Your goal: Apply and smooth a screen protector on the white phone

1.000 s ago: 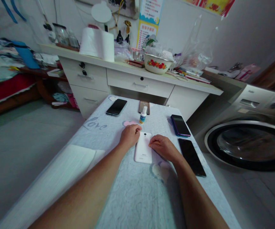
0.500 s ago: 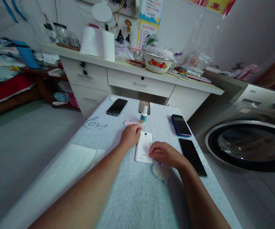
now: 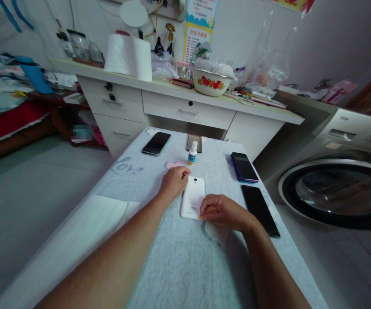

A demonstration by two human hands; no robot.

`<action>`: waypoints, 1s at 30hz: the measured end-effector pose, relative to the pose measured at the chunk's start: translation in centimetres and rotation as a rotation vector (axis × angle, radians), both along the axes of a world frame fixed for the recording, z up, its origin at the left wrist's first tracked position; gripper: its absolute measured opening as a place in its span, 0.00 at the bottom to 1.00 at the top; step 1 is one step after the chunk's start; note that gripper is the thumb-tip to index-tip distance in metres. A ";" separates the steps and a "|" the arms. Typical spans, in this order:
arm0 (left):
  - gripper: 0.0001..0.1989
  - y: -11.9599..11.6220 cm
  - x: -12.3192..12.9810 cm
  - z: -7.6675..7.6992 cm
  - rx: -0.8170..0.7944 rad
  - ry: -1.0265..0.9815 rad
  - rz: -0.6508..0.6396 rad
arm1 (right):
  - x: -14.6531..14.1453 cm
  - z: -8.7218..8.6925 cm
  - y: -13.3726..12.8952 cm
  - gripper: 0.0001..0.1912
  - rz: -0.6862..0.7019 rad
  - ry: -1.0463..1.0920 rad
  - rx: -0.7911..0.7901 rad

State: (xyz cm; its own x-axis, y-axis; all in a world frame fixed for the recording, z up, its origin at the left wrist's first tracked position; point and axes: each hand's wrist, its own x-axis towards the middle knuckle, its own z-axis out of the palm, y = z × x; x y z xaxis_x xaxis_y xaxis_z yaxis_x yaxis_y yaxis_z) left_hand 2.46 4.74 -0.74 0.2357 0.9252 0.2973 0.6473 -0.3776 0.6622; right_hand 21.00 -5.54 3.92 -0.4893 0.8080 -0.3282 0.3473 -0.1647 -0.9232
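From my remote station I note the white phone lying back up on the cloth-covered desk; all positions are taken from it. The left hand is at its upper left edge, fingers curled inward. The right hand is at its lower right edge, fingers bunched together. I cannot tell whether the hands grip it or merely rest against it. Just beyond it, a small bottle stands upright; farther beyond lies a brown flat item. Beyond it to the left I record a dark phone; to its right, a black handset and, farther off, stacked phones.
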 end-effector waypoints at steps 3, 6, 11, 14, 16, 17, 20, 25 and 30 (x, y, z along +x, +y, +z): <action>0.11 0.0 0.0 0.0 0.001 -0.001 0.000 | 0.2 -0.3 0.1 0.02 -0.026 -0.072 0.073; 0.11 0.0 0.1 0.0 0.002 -0.001 -0.009 | 0.3 -0.6 0.4 0.02 -0.090 -0.173 0.214; 0.11 0.0 0.1 0.0 0.000 -0.004 -0.015 | 0.4 -0.7 0.7 0.03 -0.120 -0.294 0.344; 0.11 0.1 0.0 -0.1 0.002 -0.001 -0.009 | 0.3 -0.4 0.5 0.03 -0.094 -0.320 0.349; 0.11 0.1 0.0 -0.3 0.003 0.000 -0.007 | 0.3 -0.1 0.4 0.03 -0.058 -0.309 0.330; 0.11 0.1 0.0 -0.3 0.005 -0.001 -0.008 | 0.2 0.1 0.3 0.02 -0.037 -0.297 0.318; 0.11 0.1 -0.1 -0.3 0.010 -0.004 -0.010 | 0.1 0.5 0.0 0.02 0.011 -0.261 0.279; 0.11 0.0 0.0 -0.1 -0.005 0.003 0.001 | -0.1 0.8 -0.1 0.03 0.044 -0.292 0.289; 0.11 0.0 0.0 0.0 0.003 0.001 -0.001 | -0.7 1.0 -0.2 0.04 0.048 -0.366 0.401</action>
State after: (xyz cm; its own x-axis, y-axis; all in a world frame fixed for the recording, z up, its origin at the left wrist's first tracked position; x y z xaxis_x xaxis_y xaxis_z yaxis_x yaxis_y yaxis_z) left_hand 2.46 4.75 -0.72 0.2368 0.9243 0.2994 0.6480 -0.3799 0.6602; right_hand 20.34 -5.71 4.92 -0.4402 0.8845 -0.1544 0.6566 0.1997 -0.7274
